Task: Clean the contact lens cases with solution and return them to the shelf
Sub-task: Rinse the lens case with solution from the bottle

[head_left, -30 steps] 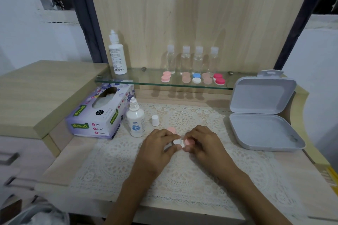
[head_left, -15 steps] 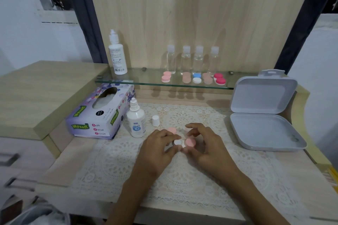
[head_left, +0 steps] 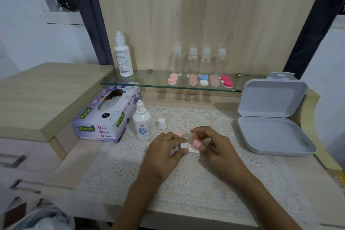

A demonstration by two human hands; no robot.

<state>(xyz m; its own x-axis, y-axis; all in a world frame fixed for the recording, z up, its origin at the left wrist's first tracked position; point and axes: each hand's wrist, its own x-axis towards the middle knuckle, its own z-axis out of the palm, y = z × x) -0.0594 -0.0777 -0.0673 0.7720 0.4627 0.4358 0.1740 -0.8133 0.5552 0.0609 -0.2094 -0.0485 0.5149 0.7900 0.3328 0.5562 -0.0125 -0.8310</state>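
A: Where's the lens case (head_left: 188,148)?

B: Near middle of the bench (head_left: 61,170), just above the lace mat (head_left: 186,183), between both hands. White base, open well on the left, pink cap (head_left: 196,144) on the right well.

A: Left hand (head_left: 164,152)?

B: Grip closed on the white left end, thumb and fingertips pinching it.

A: Right hand (head_left: 218,148)?

B: Grip curled round the pink-capped end. Forefinger arched above the cap, not touching it.

A: Anything loose?

B: A second pink cap (head_left: 178,133) lies on the mat just beyond the left fingers. Left of it stands a small solution bottle (head_left: 142,124), uncapped, its white top (head_left: 161,123) upright beside it. Tissue box (head_left: 108,113) further left.

A: The shelf?

B: Glass shelf (head_left: 149,82) at the far side. Tall white bottle (head_left: 123,56) at its left end, four clear bottles (head_left: 198,60) in a row, five more cases (head_left: 203,80) in front of them. Open grey box (head_left: 270,117) on the right of the bench.
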